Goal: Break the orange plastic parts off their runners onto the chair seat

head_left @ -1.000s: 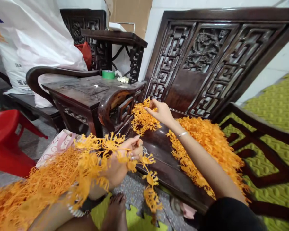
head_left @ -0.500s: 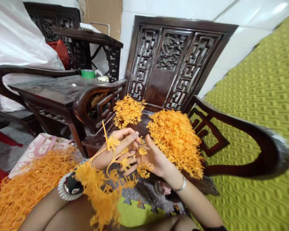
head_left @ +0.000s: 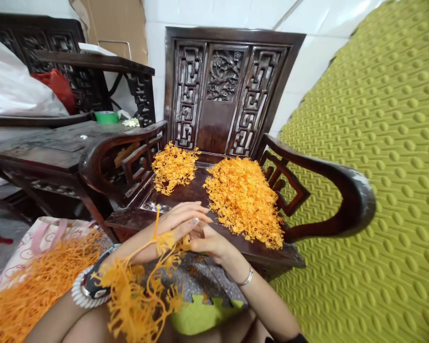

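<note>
My left hand [head_left: 186,220] and my right hand [head_left: 210,242] meet in front of the dark wooden chair. The left fingers lie long and close together over the right fingertips. A bunch of orange plastic flower stems [head_left: 134,295] with frilly heads hangs across my left wrist and below it. Its upper end runs to the left thumb, where my right fingers are curled in around a small orange head. The fingertips partly hide each other. On the chair seat [head_left: 200,183] lie a small orange pile [head_left: 175,166] and a larger one [head_left: 245,200].
At lower left, a heap of thin orange strands [head_left: 57,281] lies against a pink-and-white bag [head_left: 39,238]. A side table [head_left: 57,147] holds a green tape roll [head_left: 106,117]. The chair's curved armrest [head_left: 350,190] stands before a yellow-green textured mat [head_left: 379,143].
The view has shifted, so the chair sits farther left. My right hand has turned from spread fingers to curled fingers under the left ones. The orange bunch still hangs by the left wrist.
</note>
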Demonstrator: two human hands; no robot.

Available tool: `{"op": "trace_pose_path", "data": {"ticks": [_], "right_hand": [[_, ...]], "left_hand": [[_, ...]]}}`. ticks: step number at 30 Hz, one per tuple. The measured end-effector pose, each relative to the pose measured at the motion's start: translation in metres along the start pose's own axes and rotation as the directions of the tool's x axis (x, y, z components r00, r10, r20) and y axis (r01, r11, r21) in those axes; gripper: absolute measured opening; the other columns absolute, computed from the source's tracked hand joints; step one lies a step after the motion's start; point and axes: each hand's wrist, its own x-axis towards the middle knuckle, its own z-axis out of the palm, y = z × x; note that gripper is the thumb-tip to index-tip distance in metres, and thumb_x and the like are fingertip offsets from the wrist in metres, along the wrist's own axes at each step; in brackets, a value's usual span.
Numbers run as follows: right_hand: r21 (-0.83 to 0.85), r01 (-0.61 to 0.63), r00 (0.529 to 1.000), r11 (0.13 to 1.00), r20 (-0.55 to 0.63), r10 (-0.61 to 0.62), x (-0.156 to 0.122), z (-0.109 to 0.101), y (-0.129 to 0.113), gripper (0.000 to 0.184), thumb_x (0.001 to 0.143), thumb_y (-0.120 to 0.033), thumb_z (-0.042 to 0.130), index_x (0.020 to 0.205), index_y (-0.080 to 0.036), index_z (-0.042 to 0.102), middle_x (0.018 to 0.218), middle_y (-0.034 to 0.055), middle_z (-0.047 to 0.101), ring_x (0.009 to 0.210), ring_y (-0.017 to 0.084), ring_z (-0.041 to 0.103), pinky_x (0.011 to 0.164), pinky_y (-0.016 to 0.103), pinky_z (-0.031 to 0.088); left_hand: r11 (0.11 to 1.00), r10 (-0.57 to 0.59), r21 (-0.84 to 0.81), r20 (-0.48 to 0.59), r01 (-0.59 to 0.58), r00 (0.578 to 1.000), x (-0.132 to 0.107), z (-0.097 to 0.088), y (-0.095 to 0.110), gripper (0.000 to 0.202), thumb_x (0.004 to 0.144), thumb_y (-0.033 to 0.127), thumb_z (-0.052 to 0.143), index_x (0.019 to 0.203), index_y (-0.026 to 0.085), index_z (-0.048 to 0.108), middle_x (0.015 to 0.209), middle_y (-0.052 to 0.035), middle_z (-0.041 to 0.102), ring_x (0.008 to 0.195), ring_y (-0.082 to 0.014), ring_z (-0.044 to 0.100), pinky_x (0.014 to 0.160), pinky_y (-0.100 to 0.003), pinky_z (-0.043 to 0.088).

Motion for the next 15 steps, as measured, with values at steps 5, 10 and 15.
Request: {"op": "trace_pose_path", "data": {"ticks": [5, 10, 15], "right_hand": [[-0.133, -0.099, 0.992, 0.986, 0.062, 0.107, -0.005, 0.019, 0.006, 0.033, 0.070, -0.045, 0.073, 0.086, -0.017, 0.064, 0.082, -0.0002, 0.060, 0.071, 0.010, 0.053, 0.076, 0.027, 0.046], [-0.362, -0.029, 0.990, 0.932, 0.119, 0.077, -0.020, 0.031, 0.002, 0.037, 0.086, -0.052, 0.052, 0.077, -0.016, 0.058, 0.065, -0.0030, 0.050, 0.054, 0.007, 0.041, 0.054, 0.022, 0.037], [-0.600, 0.042, 0.998, 0.799, 0.067, -0.001, -0.043, 0.035, -0.001, 0.044, 0.094, -0.051, 0.036, 0.066, -0.018, 0.046, 0.058, -0.0037, 0.043, 0.055, 0.009, 0.038, 0.056, 0.024, 0.031]], "left_hand": [[0.957, -0.100, -0.269, 0.058, 0.112, 0.993, 0.001, -0.001, 0.003, 0.046, 0.095, 0.045, 0.034, 0.084, 0.019, 0.070, 0.119, -0.0054, 0.062, 0.122, -0.0190, 0.047, 0.107, -0.033, 0.029], [0.485, -0.241, -0.824, 0.195, 0.292, 0.951, -0.005, -0.003, -0.002, 0.067, 0.088, 0.059, 0.036, 0.036, 0.019, 0.025, 0.029, 0.0032, 0.028, 0.028, -0.0069, 0.034, 0.034, -0.019, 0.027], [0.383, -0.180, -0.868, 0.267, 0.317, 0.947, -0.011, -0.002, -0.002, 0.069, 0.088, 0.058, 0.038, 0.036, 0.019, 0.014, 0.028, 0.0057, 0.012, 0.024, -0.0034, 0.021, 0.034, -0.021, 0.011]]}}
